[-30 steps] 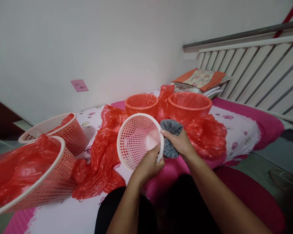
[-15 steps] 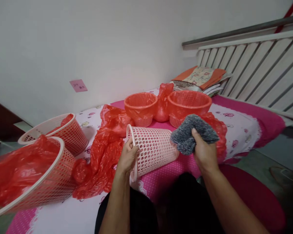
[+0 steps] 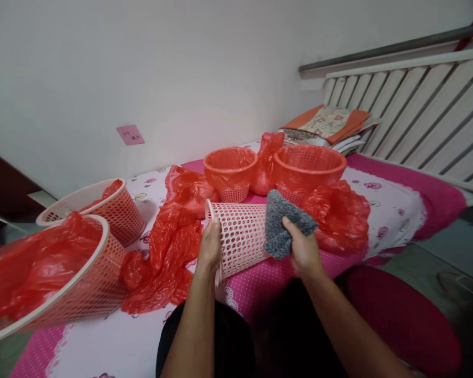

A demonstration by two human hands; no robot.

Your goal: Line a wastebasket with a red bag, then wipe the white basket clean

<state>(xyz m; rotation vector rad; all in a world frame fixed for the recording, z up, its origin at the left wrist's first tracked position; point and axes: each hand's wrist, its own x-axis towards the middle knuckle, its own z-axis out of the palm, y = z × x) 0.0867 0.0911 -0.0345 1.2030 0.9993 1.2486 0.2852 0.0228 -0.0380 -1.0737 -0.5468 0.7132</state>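
Note:
A pale pink perforated plastic wastebasket [image 3: 242,239] lies on its side across the front of the bed, its mouth turned left. My left hand [image 3: 210,245] grips the rim of that basket, with some fingers hidden behind or inside it. In my right hand [image 3: 305,249] is a grey fuzzy cloth [image 3: 284,226], bunched and pressed against the basket's lower end. The cloth covers the basket's base. Close by on the left lies a heap of red plastic bags [image 3: 171,252].
Two baskets lined with red bags, a smaller one [image 3: 232,159] and a larger one [image 3: 310,157], stand behind. A knotted red bag [image 3: 267,168] sits between them. Two tilted pink baskets, near [image 3: 102,268] and far [image 3: 130,215], hold red plastic at left. A radiator [image 3: 413,110] lines the right wall.
My right hand has brought the grey cloth left, from beside the basket's end onto its side and base. My left hand still holds the rim, with its fingers shifted slightly.

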